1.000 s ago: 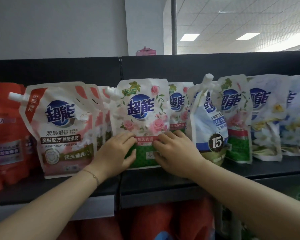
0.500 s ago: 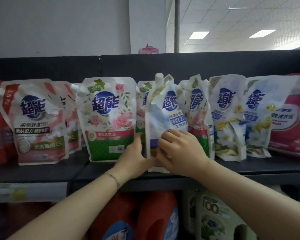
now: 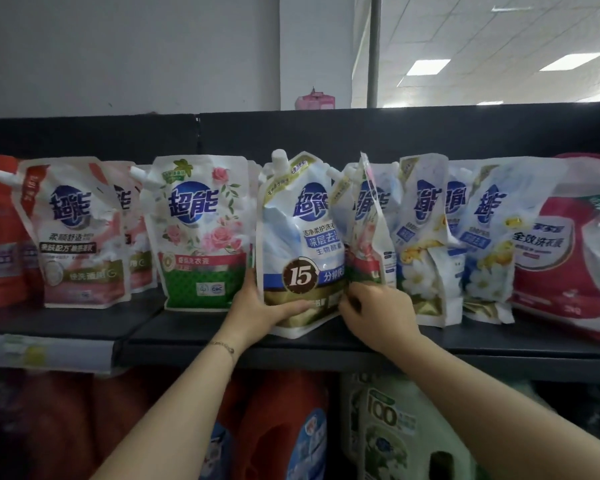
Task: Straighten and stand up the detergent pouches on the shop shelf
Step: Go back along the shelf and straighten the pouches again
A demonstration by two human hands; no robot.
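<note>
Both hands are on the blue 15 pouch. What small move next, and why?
Probably slide the blue pouch back into the row and seat its base flat: left hand and right hand hold its lower edges, and it sits ahead of its neighbours near the shelf edge.

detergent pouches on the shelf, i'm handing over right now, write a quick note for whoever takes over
Left hand: grips the lower left edge of the blue pouch.
Right hand: fingers curled at that pouch's lower right edge, apparently pinching it.
Where: the blue pouch is upright, facing front, at the front of the shelf.
Done: the rose pouch and pink pouch on its left stand facing front.
Left: seat the blue pouch in line, turn the edge-on pouch on its right to face front, then straighten the creased yellow-flower pouches.
</note>
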